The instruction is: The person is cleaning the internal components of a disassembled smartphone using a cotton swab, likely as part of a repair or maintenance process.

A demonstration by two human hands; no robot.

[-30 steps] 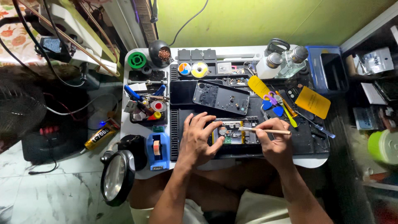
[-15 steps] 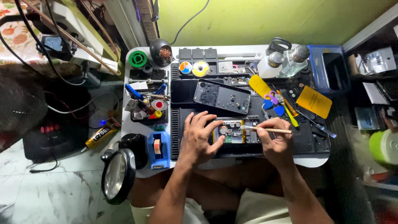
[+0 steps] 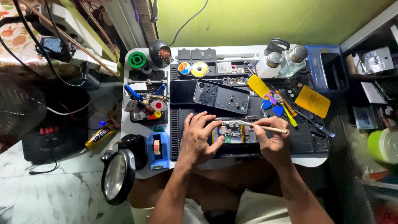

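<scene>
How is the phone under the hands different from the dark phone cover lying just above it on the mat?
The opened phone shows a green board and metal parts inside; the back cover is a plain dark shell with small holes. The opened phone lies level with the table edge, while the back cover sits tilted. The left hand steadies the opened phone and the right hand works a wooden-handled tool over it; the back cover lies untouched. Both rest on the black mat.
</scene>
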